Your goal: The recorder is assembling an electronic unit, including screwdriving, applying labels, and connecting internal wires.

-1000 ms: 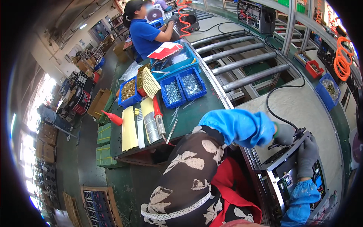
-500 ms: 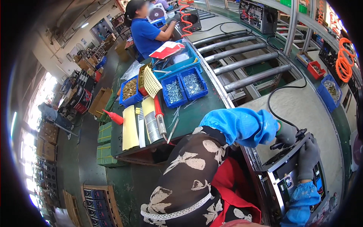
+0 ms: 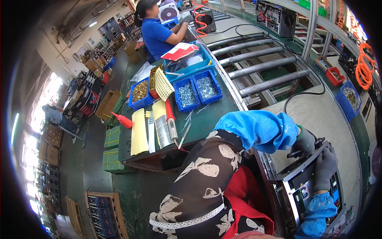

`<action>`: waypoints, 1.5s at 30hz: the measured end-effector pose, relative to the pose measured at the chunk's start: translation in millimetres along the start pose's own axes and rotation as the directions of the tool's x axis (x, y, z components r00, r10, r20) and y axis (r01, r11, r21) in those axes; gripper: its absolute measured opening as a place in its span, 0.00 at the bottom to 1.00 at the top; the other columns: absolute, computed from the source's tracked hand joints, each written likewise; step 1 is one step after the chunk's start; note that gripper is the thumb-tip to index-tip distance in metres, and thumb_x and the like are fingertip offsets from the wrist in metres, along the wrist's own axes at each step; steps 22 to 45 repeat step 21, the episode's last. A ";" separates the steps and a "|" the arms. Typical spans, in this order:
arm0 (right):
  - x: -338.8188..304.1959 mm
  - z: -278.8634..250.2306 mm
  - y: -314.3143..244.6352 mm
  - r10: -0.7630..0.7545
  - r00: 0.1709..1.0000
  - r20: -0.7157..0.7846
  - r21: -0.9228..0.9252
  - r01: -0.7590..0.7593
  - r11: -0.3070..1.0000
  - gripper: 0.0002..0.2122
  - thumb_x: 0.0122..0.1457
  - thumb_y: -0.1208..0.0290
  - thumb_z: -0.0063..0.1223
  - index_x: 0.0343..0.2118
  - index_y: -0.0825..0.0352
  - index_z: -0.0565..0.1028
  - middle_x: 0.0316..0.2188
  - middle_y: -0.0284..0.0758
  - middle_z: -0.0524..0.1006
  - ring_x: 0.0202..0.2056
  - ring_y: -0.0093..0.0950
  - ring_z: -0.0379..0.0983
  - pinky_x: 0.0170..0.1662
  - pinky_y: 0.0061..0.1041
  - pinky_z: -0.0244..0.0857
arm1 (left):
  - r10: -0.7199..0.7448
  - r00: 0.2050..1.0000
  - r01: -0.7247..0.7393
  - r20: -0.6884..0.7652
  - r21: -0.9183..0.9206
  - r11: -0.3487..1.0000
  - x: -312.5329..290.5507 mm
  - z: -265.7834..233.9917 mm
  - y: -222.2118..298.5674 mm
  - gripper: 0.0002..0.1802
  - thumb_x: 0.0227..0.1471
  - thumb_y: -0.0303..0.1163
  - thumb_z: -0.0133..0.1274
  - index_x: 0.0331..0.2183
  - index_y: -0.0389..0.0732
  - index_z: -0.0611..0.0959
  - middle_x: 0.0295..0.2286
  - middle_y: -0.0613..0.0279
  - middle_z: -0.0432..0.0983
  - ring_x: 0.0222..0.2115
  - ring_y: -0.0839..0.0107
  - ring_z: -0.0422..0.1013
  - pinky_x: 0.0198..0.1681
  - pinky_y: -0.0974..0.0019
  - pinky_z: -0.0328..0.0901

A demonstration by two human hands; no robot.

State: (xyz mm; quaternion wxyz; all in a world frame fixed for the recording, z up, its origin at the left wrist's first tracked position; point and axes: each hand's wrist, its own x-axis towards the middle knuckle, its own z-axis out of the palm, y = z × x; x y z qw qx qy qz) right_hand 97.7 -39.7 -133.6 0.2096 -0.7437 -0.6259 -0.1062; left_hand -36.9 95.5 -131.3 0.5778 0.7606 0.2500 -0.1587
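Observation:
My left hand (image 3: 305, 142), in a dark grey glove under a blue sleeve, is closed round a black part at the end of a black cable (image 3: 287, 102); the fingers hide its exact shape. Beneath it stands an open metal equipment case (image 3: 291, 201) with a silver edge and a black panel (image 3: 303, 177). My right hand (image 3: 326, 167), also gloved, lies over that panel with its fingers bent over the upper edge, gripping it. Inside the case, beside the right wrist, small electrical parts and a blue strip show. The two hands are close together but apart.
On the green bench lie blue bins of screws and washers (image 3: 186, 95), a red-handled soldering iron (image 3: 171, 121), paper sheets (image 3: 138, 133) and a red-tipped bottle (image 3: 123, 120). Metal rollers (image 3: 274, 83) run beyond. A co-worker in blue (image 3: 156, 38) stands farther along; an orange coiled hose (image 3: 364, 65) hangs right.
The view has shifted slightly, so the bench and bins sit a little more to the right. Both hands keep nearly the same place on the case.

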 end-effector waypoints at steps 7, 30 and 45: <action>-0.6 1.4 5.4 -0.020 0.998 -0.057 0.002 0.020 1.000 0.06 0.52 0.73 0.53 0.32 0.66 0.78 0.36 0.38 0.76 0.34 0.42 0.74 0.38 0.39 0.67 | -0.019 0.998 0.028 -0.065 0.144 0.989 -14.2 3.5 12.8 0.12 0.44 0.25 0.48 0.33 0.30 0.80 0.27 0.47 0.79 0.26 0.54 0.79 0.27 0.56 0.76; -0.8 -3.1 3.0 -0.039 0.999 -0.013 0.013 0.040 0.999 0.08 0.54 0.75 0.52 0.37 0.69 0.78 0.38 0.42 0.77 0.36 0.43 0.75 0.39 0.37 0.68 | 0.150 0.959 -0.060 -0.239 0.348 0.936 33.3 14.6 -29.4 0.26 0.39 0.41 0.59 0.43 0.40 0.81 0.38 0.47 0.80 0.41 0.57 0.77 0.45 0.55 0.69; -0.8 -3.1 3.0 -0.039 0.999 -0.013 0.013 0.040 0.999 0.08 0.54 0.75 0.52 0.37 0.69 0.78 0.38 0.42 0.77 0.36 0.43 0.75 0.39 0.37 0.68 | 0.150 0.959 -0.060 -0.239 0.348 0.936 33.3 14.6 -29.4 0.26 0.39 0.41 0.59 0.43 0.40 0.81 0.38 0.47 0.80 0.41 0.57 0.77 0.45 0.55 0.69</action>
